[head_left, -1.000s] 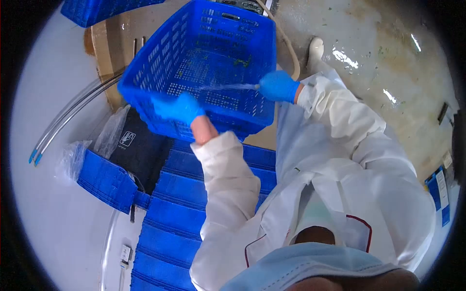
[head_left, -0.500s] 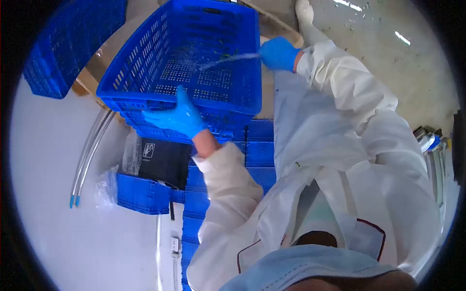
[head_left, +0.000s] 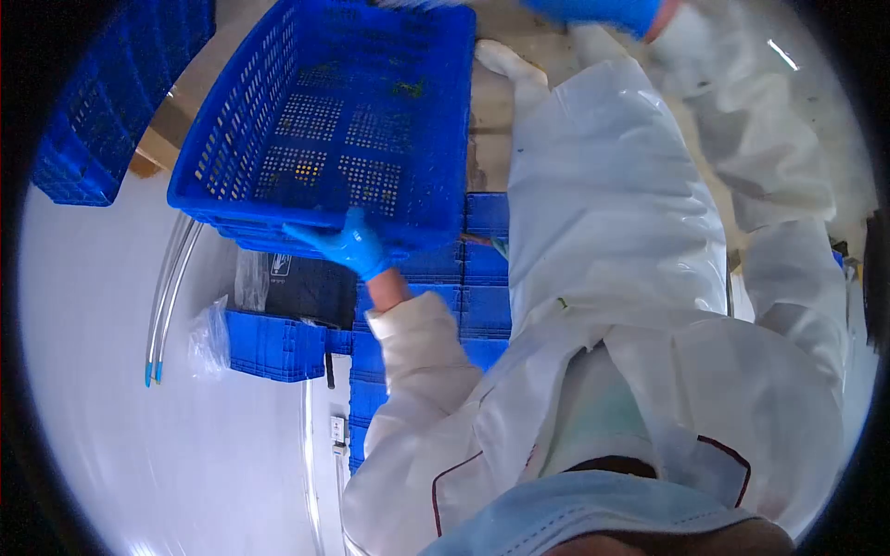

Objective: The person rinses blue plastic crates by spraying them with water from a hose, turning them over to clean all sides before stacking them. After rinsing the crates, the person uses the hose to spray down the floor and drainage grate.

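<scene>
A blue perforated plastic crate (head_left: 371,102) is tilted with its open side toward me, and small green scraps cling to its bottom. My left hand (head_left: 345,243), in a blue glove, grips the crate's near rim from below. My right hand (head_left: 603,11), also gloved in blue, is raised at the top edge of the view, past the crate's far right corner. It is partly cut off there. A pale streak of water (head_left: 417,5) runs from it over the crate's far rim; the nozzle in the hand is barely visible.
A stack of blue crates (head_left: 426,306) stands under the tilted crate. Another blue crate (head_left: 83,139) is at upper left. A black box (head_left: 306,283), plastic bags (head_left: 209,338) and two clear tubes (head_left: 159,306) lie at left. Wet floor (head_left: 816,120) and my white boot (head_left: 505,60) are at right.
My right hand has risen to the top edge of the view and the spray no longer crosses the crate's middle. The crate sits lower and flatter in view; my left hand keeps its grip.
</scene>
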Demonstrator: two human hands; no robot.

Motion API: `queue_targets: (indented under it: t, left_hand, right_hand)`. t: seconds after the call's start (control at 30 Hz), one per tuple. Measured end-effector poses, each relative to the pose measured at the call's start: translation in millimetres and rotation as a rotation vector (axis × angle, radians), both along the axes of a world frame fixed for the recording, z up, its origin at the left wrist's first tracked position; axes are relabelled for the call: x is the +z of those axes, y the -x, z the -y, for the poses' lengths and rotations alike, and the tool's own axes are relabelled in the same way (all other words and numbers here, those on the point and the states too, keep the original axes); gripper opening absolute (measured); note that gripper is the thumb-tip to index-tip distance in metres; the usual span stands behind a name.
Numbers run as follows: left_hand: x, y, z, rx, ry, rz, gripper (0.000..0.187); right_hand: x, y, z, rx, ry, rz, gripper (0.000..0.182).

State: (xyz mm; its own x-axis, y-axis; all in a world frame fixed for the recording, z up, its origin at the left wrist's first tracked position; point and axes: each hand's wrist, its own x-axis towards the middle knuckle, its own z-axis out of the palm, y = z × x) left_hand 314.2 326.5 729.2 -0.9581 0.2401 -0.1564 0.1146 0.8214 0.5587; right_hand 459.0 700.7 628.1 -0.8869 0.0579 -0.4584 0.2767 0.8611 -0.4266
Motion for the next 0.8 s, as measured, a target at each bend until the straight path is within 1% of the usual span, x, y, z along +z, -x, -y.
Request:
queue_targets:
  t: [0.03,0.13,0.17,0.2,0.27,0.3,0.4,0.43,0.53,0.57,0.63,0.7,0.73,0.8]
  left_hand:
    - [-8,-6,-10,-0.008,0.128,-0.057,0.095]
    - [-21,-24,-71,-0.084,0.455,-0.252,0.096]
    - [-31,-12,-68,-0.119,0.176,-0.204,0.094]
    - [-35,-15,-82,-0.108,0.118,-0.189,0.094]
    - [-27,-21,-118,-0.090,0.025,-0.147,0.093]
    - [-28,-23,-123,-0.156,0.041,-0.199,0.091]
    - [-14,-50,-175,-0.056,-0.113,-0.144,0.088]
    - [-12,-56,-182,-0.160,-0.051,-0.264,0.085]
    - [4,-64,-204,-0.248,-0.162,-0.226,0.083]
    - [10,-68,-209,-0.197,-0.192,-0.136,0.084]
    - [13,-73,-220,-0.229,-0.291,-0.070,0.086]
    - [12,-74,-222,-0.255,-0.355,0.015,0.090]
    - [17,-79,-221,-0.268,-0.331,0.023,0.090]
    - [22,-98,-213,-0.305,-0.298,0.032,0.089]
  right_hand:
    - [-10,0,31,0.006,0.109,-0.068,0.017]
    - [-24,-7,101,-0.059,0.240,-0.276,0.008]
    - [-29,-11,117,-0.091,0.244,-0.276,0.008]
    - [-36,-18,131,-0.123,0.249,-0.274,0.008]
    - [-29,-28,144,-0.175,0.307,-0.264,0.008]
    - [-16,-32,145,-0.196,0.341,-0.261,0.008]
    - [15,-34,123,-0.212,0.457,-0.308,0.007]
    - [24,-36,118,-0.214,0.510,-0.330,0.007]
    - [41,-50,111,-0.177,0.563,-0.280,0.007]
    - [40,-58,112,-0.186,0.542,-0.290,0.006]
    - [32,-73,120,-0.202,0.501,-0.312,0.006]
    - [7,-81,131,-0.273,0.404,-0.352,0.005]
    - [3,-85,134,-0.313,0.357,-0.364,0.005]
    - [-5,-109,137,-0.338,0.239,-0.258,0.004]
